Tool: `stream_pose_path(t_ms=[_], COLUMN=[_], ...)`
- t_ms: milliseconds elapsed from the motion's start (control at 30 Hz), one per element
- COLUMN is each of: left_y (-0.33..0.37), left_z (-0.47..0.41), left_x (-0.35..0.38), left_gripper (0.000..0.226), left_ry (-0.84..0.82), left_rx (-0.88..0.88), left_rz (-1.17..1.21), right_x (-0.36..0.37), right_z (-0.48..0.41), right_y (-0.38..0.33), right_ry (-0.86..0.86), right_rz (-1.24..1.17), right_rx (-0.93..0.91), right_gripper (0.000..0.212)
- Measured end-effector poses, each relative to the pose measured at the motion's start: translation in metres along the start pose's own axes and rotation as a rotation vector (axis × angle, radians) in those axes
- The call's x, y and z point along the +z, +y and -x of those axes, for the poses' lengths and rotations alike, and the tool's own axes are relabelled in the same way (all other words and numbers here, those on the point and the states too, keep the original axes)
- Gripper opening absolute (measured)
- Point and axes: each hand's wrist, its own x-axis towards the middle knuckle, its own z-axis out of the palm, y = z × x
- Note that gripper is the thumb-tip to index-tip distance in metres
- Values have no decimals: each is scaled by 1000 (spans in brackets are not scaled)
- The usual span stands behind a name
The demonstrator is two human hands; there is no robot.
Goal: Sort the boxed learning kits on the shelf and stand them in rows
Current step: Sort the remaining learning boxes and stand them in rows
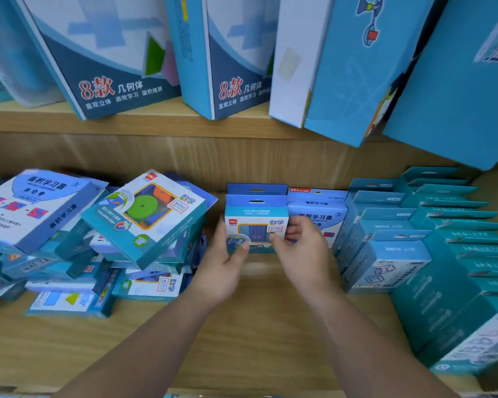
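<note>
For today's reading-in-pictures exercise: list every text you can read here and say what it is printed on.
"8款 几何体": large box on the upper shelf, and again on its neighbour.
"面积学习器": tilted box atop the left pile, and the standing box.
"deli": box between both hands.
Smaller print: too blurred.

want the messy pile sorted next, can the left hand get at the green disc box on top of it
Probably yes: the green disc box lies uncovered atop the pile, close beside the left hand, though that hand now holds a small box.

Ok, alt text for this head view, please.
Both hands, left hand and right hand, grip a small upright blue-and-white boxed kit on a wooden shelf, between a jumbled heap of boxes and standing teal rows.
</note>
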Motion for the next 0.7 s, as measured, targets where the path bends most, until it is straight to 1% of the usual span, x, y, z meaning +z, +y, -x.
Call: stream_pose_path(t_ms=[100,200,267,300,367,467,533,633,700], left_y=[0,-3,1,6,18,41,58,85,96], left_z=[5,11,24,33,57,90,108,129,134], left_x=[0,-1,-2,-2,-6,-22,-37,-65,-87], left_gripper=[63,79,88,88,80,43,26,18,16], left_ry=[21,73,111,126,176,251,282,378,458], left_rx=[-3,-55,-85,-80,-29,79,117,206,264], left_rz=[-49,-118,-156,-168,-193,-228,-229,-250,-276], right_x=[-3,-11,-18,-21,-23,-18,-11,3,17], right_z=[5,9,14,17,22,30,36,44,47], right_y=[4,3,-2,-5,-17,-47,-73,-102,-112], right_ry=[-5,-7,1,14,28,-20,-83,-177,-217], right_rz=[0,-5,-14,-26,-55,-130,-169,-204,-222], right_rx=[4,13,0,-16,-80,-186,-226,-245,-179], right_gripper=[36,42,39,36,28,18,15,16,21])
